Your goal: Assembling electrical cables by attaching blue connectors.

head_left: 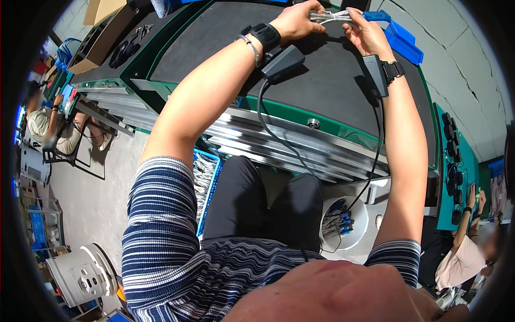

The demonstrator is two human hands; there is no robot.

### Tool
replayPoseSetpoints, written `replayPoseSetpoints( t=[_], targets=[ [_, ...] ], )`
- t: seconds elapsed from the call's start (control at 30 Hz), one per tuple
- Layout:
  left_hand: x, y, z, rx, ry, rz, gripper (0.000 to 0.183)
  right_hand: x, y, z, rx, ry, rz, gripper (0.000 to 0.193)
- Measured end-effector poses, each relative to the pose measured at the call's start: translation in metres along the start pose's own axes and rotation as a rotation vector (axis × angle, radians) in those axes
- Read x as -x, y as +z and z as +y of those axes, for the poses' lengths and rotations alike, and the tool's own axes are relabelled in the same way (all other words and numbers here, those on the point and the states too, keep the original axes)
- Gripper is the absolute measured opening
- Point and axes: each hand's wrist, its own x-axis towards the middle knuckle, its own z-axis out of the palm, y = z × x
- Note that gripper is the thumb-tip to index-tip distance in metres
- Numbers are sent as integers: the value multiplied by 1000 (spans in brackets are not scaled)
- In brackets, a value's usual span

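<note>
A coiled bundle of clear, silvery cable (333,17) is stretched between my hands at the far side of the dark-topped bench. My left hand (298,22) pinches its left end with bent fingers. The fingers of my right hand (367,35) close around its right part. Just beyond the right hand, a blue piece (377,16), perhaps a connector, sticks out to the right; how it joins the bundle is hidden. Beside that hand stands a blue plastic bin (403,43). Both wrists carry black straps and wired black modules.
The dark mat (198,45) covers the green bench. At my left leg is a blue crate (206,185) of cables; a white bucket (358,222) holds more cables with blue ends. Black wires hang from my wrists. Other people sit at far left and right.
</note>
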Motion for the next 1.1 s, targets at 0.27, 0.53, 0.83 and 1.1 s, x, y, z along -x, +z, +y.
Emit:
replayPoseSetpoints(
  t=[0.27,0.53,0.83,1.1],
  targets=[
    [3,-4,27,138,-271,-250,32,6,7,-8,-300,-83,-206,16],
    [7,-3,27,311,-204,-391,50,22,34,-19,-313,-12,171,22],
    [2,-6,15,-204,-35,-333,52,-2,-10,2,-204,9,-168,25],
    [-1,-9,13,-110,-59,-262,48,12,21,-11,-203,-44,-288,23]
  ],
)
